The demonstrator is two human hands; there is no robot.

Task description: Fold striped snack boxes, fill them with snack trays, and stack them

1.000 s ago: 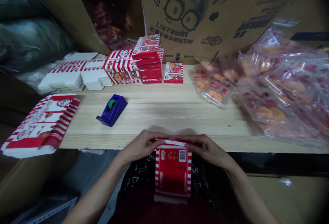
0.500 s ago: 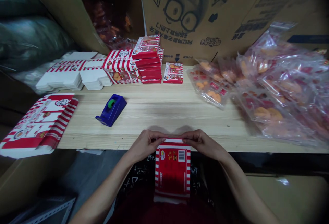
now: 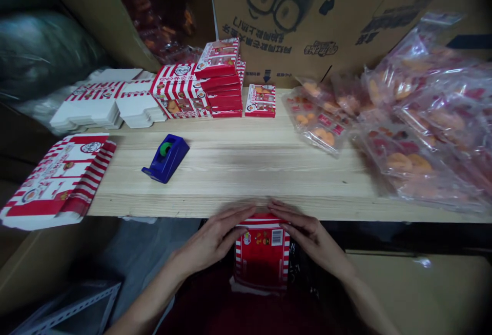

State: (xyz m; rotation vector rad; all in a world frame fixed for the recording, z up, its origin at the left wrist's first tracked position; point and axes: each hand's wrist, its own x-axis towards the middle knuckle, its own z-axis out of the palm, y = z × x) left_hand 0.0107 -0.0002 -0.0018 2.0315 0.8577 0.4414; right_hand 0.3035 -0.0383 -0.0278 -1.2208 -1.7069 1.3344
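- Both hands have spread apart since the last view: the fingertips no longer pinch together at the top edge of the red box (image 3: 262,254) but lie side by side over its far end.
- That box stands just off the near edge of the table, below it in the view, between the two forearms. Its long axis runs straight out from the body towards the table, with the striped end under the fingers and a white flap (image 3: 246,286) at the near end.
- The left hand (image 3: 210,237) sits on the box's far left corner and the right hand (image 3: 313,237) on the far right corner, about equally near. Fingers are extended and slightly blurred, not clenched; whether they grip or merely rest cannot be told.
- On the table (image 3: 230,194), a blue tape dispenser (image 3: 166,158) lies ahead and to the left.
- Farther left lies a flat striped blank (image 3: 57,183), with white stacks (image 3: 90,112) behind it.
- Straight ahead stands a stack of red boxes (image 3: 219,89), with a single box (image 3: 260,100) beside it.
- To the right, clear bags of orange pastries (image 3: 407,130) are heaped against a cardboard carton (image 3: 307,17).
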